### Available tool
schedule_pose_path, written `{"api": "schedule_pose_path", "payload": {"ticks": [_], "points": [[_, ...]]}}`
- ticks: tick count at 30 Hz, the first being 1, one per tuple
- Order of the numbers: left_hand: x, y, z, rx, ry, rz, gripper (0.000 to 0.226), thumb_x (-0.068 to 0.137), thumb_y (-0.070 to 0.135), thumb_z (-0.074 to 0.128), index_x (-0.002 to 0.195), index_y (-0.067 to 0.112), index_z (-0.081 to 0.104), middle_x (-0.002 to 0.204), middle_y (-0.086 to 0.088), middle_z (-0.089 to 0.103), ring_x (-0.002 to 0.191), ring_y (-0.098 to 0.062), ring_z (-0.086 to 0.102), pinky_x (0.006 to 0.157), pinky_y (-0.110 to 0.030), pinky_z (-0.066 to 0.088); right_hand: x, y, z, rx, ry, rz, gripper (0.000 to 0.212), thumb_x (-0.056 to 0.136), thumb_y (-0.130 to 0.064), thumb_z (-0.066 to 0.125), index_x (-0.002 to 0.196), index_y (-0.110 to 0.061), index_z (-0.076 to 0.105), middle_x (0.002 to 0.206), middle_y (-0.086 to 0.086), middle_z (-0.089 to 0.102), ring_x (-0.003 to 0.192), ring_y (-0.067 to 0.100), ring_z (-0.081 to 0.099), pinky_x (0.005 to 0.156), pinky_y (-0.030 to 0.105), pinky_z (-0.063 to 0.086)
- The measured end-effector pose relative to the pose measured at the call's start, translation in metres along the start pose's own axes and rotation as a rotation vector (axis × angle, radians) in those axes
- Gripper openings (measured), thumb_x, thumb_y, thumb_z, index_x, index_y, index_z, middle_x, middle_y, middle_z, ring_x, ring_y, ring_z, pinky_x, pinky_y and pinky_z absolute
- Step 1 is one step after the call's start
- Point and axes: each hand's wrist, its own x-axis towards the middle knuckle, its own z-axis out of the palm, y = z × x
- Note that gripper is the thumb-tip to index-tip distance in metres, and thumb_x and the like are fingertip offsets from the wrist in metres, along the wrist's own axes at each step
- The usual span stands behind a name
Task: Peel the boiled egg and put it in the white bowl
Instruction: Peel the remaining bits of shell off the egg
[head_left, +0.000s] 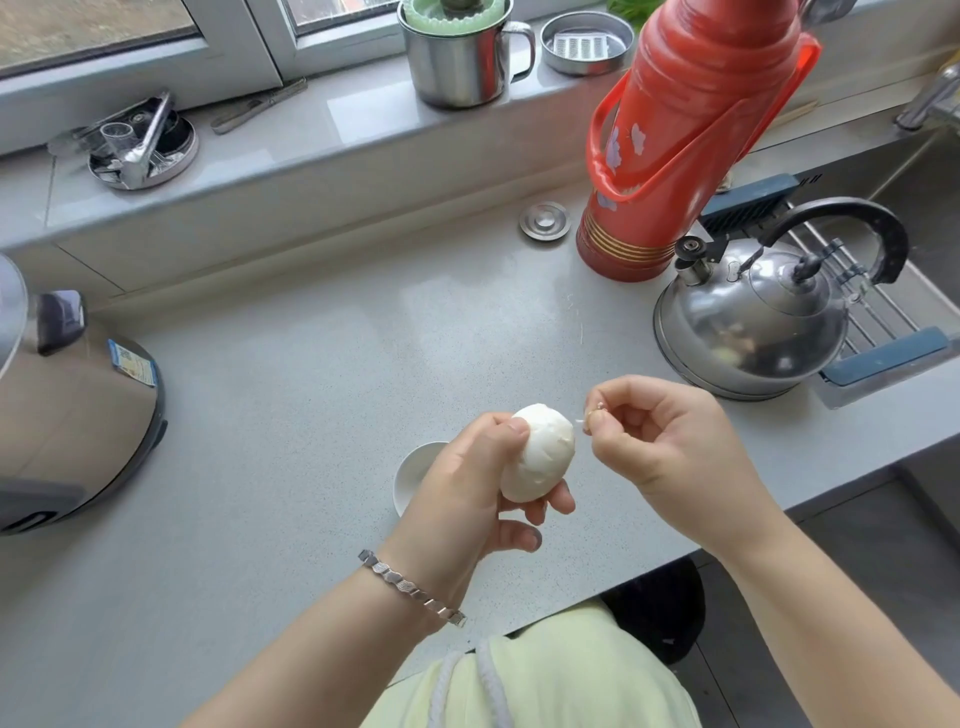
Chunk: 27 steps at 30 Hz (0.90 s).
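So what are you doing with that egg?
A person is peeling a boiled egg over the grey counter. The left hand holds the egg, which looks nearly all white and bare. The right hand pinches what looks like a tiny bit of shell right beside the egg. The white bowl sits on the counter, partly hidden behind the left hand, and the egg is not in it yet.

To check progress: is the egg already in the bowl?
No, the left hand holds the egg outside the bowl, while the right hand pinches a shell bit.
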Motion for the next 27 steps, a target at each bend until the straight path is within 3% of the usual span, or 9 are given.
{"api": "schedule_pose_path", "payload": {"ticks": [5,11,14,17,24,27], "points": [[0.001,0.002,-0.002,-0.160,-0.063,-0.125,0.039,0.088,0.033,0.032,0.068,0.016,0.061,0.052,-0.005,0.054,0.044,-0.011,0.040,0.040,-0.019,0.034,-0.006,0.000,0.003,0.054,0.126,-0.041,0.008,0.073,-0.021,0.061,0.065,-0.019,0.063,0.057,-0.004,0.056,0.048,0.004,0.045,0.047,0.012,0.038],[0.002,0.002,-0.003,-0.243,-0.105,-0.218,0.034,0.088,0.037,0.030,0.082,0.013,0.054,0.052,-0.002,0.051,0.043,-0.010,0.038,0.042,-0.018,0.031,-0.011,0.000,0.015,0.264,0.058,0.009,0.016,0.078,-0.026,0.057,0.085,-0.020,0.069,0.069,-0.011,0.068,0.059,0.001,0.056,0.062,0.015,0.048],[0.002,0.001,-0.003,-0.239,-0.116,-0.216,0.035,0.089,0.037,0.030,0.079,0.015,0.055,0.052,-0.002,0.050,0.045,-0.010,0.039,0.042,-0.019,0.031,-0.012,0.000,0.024,0.289,0.100,0.022,0.017,0.067,-0.032,0.074,0.080,-0.022,0.069,0.066,-0.010,0.068,0.061,0.001,0.059,0.061,0.012,0.047],[0.002,-0.002,-0.003,-0.202,-0.105,-0.204,0.032,0.089,0.036,0.031,0.083,0.016,0.055,0.052,-0.002,0.050,0.044,-0.010,0.039,0.041,-0.019,0.033,-0.011,0.002,0.030,0.310,0.162,0.065,0.019,0.056,-0.032,0.071,0.068,-0.018,0.066,0.060,-0.007,0.065,0.060,0.007,0.059,0.059,0.012,0.048],[-0.002,-0.005,-0.010,-0.186,-0.093,-0.232,0.031,0.088,0.037,0.032,0.087,0.015,0.054,0.053,-0.002,0.051,0.045,-0.010,0.039,0.041,-0.019,0.033,0.000,0.014,0.034,0.287,0.178,0.165,0.020,0.069,-0.032,0.068,0.063,-0.015,0.060,0.049,-0.011,0.053,0.045,0.003,0.043,0.049,0.013,0.038],[0.004,-0.013,-0.025,-0.104,0.043,-0.203,0.026,0.089,0.033,0.036,0.092,0.015,0.054,0.058,-0.004,0.057,0.050,-0.012,0.043,0.044,-0.021,0.035,0.003,0.026,0.030,0.227,0.176,0.199,0.015,0.077,-0.021,0.068,0.067,-0.012,0.062,0.053,-0.007,0.054,0.045,0.004,0.044,0.048,0.013,0.039]]}}
